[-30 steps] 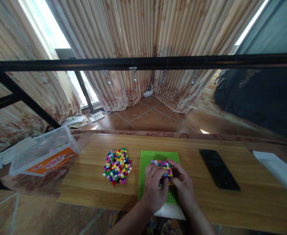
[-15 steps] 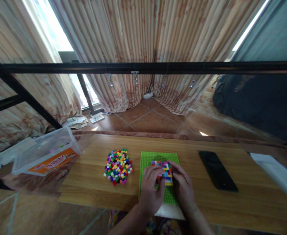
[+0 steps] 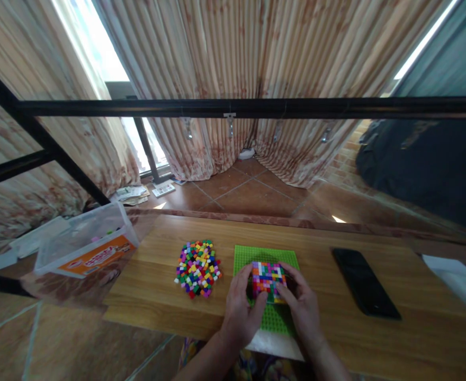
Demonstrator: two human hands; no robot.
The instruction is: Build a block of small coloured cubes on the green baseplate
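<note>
A block of small multicoloured building bricks (image 3: 268,276) sits between my hands, over a green studded baseplate (image 3: 275,320). My left hand (image 3: 243,307) grips its left side, with the thumb at the near edge. On the opposite side, my right hand (image 3: 302,301) has its fingers along the right edge and its thumb on the near right corner. Whether the block rests on the baseplate or is lifted off it, I cannot tell. Left of the baseplate lies a heap of loose coloured bricks (image 3: 198,268).
A black phone (image 3: 365,283) lies on the wooden table (image 3: 149,296), right of the baseplate. Beyond the table's left end stands a clear plastic box (image 3: 88,241) with an orange label. White paper (image 3: 455,280) is at the right. A black metal bar (image 3: 201,108) crosses above the far side.
My left fingers have moved off the top of the brick block to its left side, uncovering more of it. Both hands now hold its sides. The whole view has shifted slightly.
</note>
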